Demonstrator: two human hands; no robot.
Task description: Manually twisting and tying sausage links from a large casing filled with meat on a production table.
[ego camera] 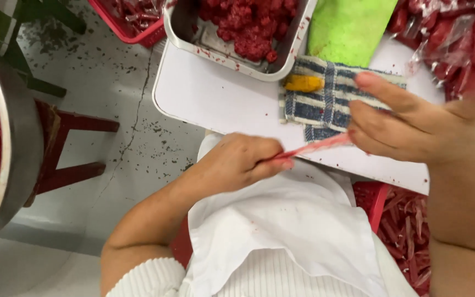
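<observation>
Both hands pinch thin red strip; ends hidden under fingers.

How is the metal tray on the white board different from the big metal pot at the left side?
The metal tray is rectangular and shallow; the metal pot is round and deep. The tray rests on the white board, while the pot stands apart beside a red stool. The tray looks partly filled; the pot looks nearly full. Both hold red minced material.

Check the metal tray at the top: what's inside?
The metal tray holds a heap of red minced stuff and bare, red-smeared bottom at its left. What lies under the heap is covered, and the frame edge cuts off the tray's far end.
</observation>
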